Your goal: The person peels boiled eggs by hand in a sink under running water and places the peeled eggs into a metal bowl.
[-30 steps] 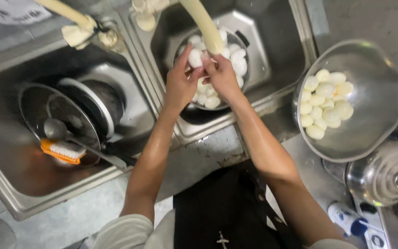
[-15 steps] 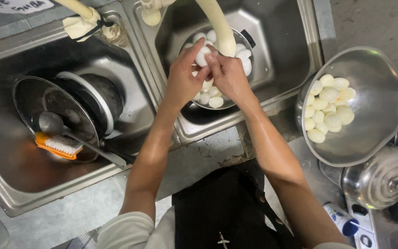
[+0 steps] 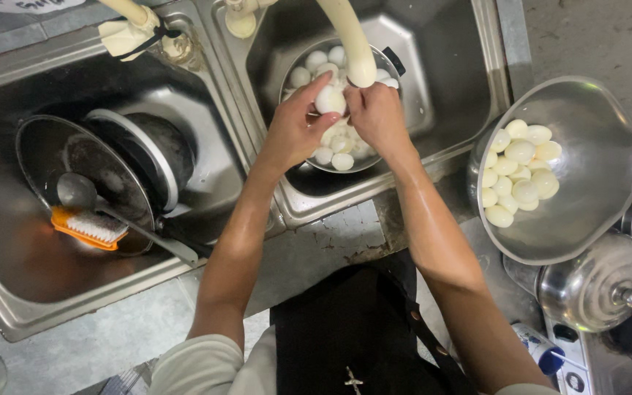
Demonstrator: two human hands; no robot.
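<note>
My left hand [image 3: 292, 130] and my right hand [image 3: 376, 115] together hold one white boiled egg [image 3: 329, 99] under the end of a cream hose [image 3: 350, 40]. Below them a round metal pot [image 3: 373, 157] stands in the right sink basin [image 3: 448, 88] and holds several white eggs [image 3: 316, 62]. To the right, a large steel bowl [image 3: 587, 190] on the counter holds several peeled eggs [image 3: 518, 172].
The left sink basin [image 3: 9, 278] contains a dark pot [image 3: 151, 150], a lid [image 3: 53, 157], a ladle [image 3: 82, 197] and an orange scrub brush [image 3: 88, 228]. A metal lid with a knob [image 3: 597, 285] lies below the bowl. A second cream hose [image 3: 129, 18] hangs at top left.
The view has shifted slightly. Both hands stay over the pot and keep turning an egg under the hose.
</note>
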